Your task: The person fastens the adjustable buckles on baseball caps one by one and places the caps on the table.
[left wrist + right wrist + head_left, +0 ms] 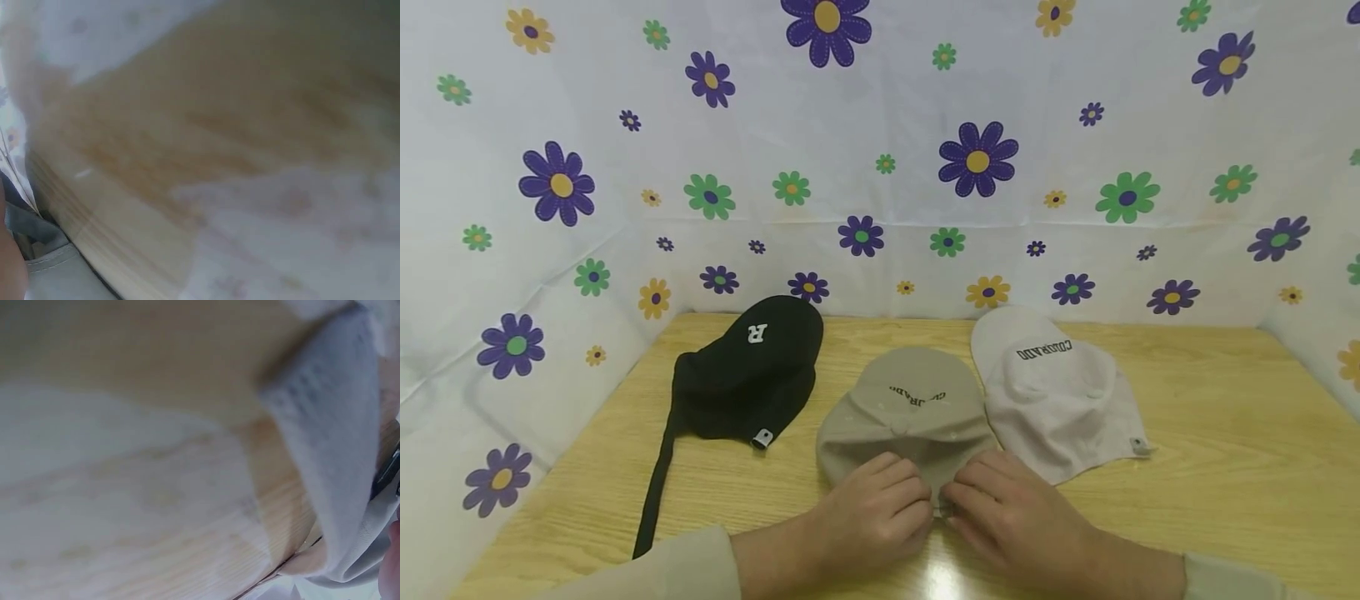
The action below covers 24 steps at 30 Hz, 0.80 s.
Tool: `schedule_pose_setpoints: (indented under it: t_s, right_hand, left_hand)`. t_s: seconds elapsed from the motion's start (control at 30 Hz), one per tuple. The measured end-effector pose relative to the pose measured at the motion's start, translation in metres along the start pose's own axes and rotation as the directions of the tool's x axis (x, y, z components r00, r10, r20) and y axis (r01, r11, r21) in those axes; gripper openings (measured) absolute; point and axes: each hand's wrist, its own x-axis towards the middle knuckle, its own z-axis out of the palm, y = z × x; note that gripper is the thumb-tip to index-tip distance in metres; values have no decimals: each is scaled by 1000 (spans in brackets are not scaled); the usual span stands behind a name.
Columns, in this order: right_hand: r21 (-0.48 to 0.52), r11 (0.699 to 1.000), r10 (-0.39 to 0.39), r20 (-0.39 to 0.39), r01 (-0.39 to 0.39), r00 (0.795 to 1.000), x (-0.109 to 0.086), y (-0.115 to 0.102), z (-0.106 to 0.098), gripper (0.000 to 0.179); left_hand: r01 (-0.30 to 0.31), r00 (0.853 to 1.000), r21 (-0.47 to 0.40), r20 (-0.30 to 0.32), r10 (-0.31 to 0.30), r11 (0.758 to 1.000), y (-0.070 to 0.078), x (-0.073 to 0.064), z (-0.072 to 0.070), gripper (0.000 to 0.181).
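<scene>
1. Your left hand and right hand: fingers curled, each pinching the rear edge of the tan cap.
2. Tan cap: on the bench directly beyond your hands, brim pointing away; pale cap just beyond your right hand.
3. Step in hand, as judged: working the rear edge, likely its strap; your fingers hide the detail.
4. Next move, as judged: steady one side left-handed while your right hand aligns the other.

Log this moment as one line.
left hand: grips rear of tan cap; right hand: likewise; black cap: on left; pale cap: on right
</scene>
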Motion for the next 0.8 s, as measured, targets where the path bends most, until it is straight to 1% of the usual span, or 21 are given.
schedule_pose_setpoints:
  t_s: [0.07,0.2,0.4,0.53,0.63,0.8]
  right_hand:
    - [-12,1000,3,15,-3,1000,0,0,0,22]
    - [-47,998,38,62,-35,997,0,-1,-1,18]
    - [-85,993,88,105,-80,991,-2,-1,-2,23]
    - [-75,990,125,130,-116,984,-4,-2,-2,18]
    - [-63,990,137,126,-130,983,-4,-2,-1,17]
    - [-75,991,122,101,-115,987,-3,-1,0,20]
  left_hand:
    - [15,1000,-5,17,-15,1000,0,-1,0,12]
    - [38,998,-24,51,-37,999,0,-2,0,4]
    - [29,999,-39,37,-28,999,-1,-3,1,5]
    - [30,999,-46,29,-28,999,0,-3,1,5]
    - [17,999,-40,29,-15,999,0,-3,1,5]
    - [-4,999,-45,34,6,999,-1,-2,-1,4]
